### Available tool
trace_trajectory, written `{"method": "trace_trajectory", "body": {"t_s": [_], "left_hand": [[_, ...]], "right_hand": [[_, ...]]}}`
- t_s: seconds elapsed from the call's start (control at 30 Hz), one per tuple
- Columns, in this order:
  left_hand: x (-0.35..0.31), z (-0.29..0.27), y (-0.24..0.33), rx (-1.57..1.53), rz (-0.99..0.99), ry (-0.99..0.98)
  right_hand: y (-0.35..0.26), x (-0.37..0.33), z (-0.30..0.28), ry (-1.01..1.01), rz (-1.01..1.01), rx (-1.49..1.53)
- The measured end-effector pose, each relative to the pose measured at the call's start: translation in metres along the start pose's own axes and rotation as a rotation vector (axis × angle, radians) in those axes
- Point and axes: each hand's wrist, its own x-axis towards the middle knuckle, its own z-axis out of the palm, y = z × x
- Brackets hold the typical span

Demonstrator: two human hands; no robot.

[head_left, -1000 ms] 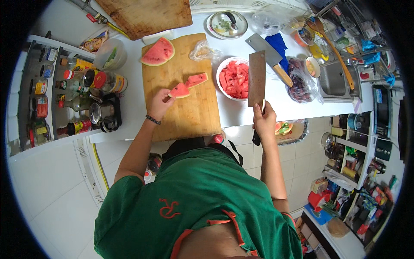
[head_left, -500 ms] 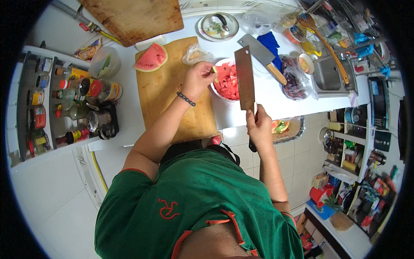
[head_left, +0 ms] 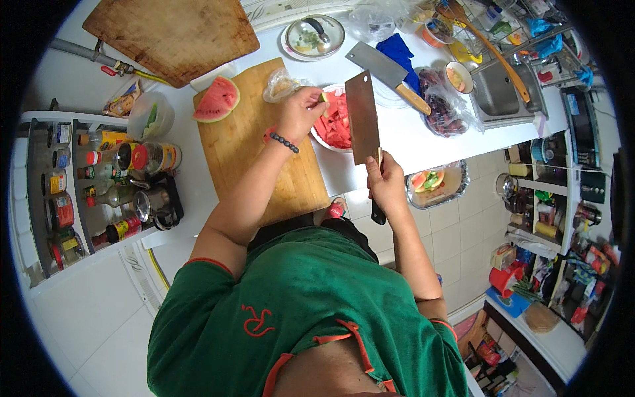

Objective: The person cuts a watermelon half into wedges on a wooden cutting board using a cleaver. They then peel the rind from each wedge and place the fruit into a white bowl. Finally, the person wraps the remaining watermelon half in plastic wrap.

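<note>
My left hand point(head_left: 301, 114), a dark bead bracelet on its wrist, pinches a small watermelon rind point(head_left: 324, 97) at the left rim of a white bowl point(head_left: 315, 137). Cut red watermelon pieces point(head_left: 336, 126) fill this bowl. In my right hand point(head_left: 387, 183) is the handle of a cleaver point(head_left: 363, 122), its broad blade raised upright beside the bowl's right edge. Beneath my left forearm lies a wooden cutting board point(head_left: 231, 155), with a large watermelon wedge point(head_left: 218, 100) on its far left corner. A crumpled plastic bag point(head_left: 281, 85) sits near my left fingers.
A second cleaver point(head_left: 380, 69) with a wooden handle lies beyond the bowl, near a blue cloth point(head_left: 399, 56) and bagged dark fruit point(head_left: 444, 109). The sink point(head_left: 496, 92) is at right. A lined bin point(head_left: 436, 185) holding rinds stands below the counter. Jars point(head_left: 159, 157) crowd the left shelf.
The whole view has shifted slightly. The red flesh that showed on the piece in my left hand is no longer visible there; mainly a green tip shows. The cleaver stays raised in my right hand.
</note>
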Motion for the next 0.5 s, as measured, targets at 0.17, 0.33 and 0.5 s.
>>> {"method": "trace_trajectory", "body": {"t_s": [0.17, 0.33, 0.5], "left_hand": [[0.003, 0.003, 0.008, 0.013, 0.025, 0.032], [0.005, 0.006, 0.008, -0.033, 0.009, -0.006], [0.004, 0.008, 0.006, -0.045, 0.012, -0.005]], "right_hand": [[-0.038, -0.007, 0.003, 0.051, -0.17, -0.28], [-0.019, 0.001, 0.014, 0.002, -0.212, -0.45], [-0.022, 0.001, 0.007, -0.132, 0.183, 0.141]]}}
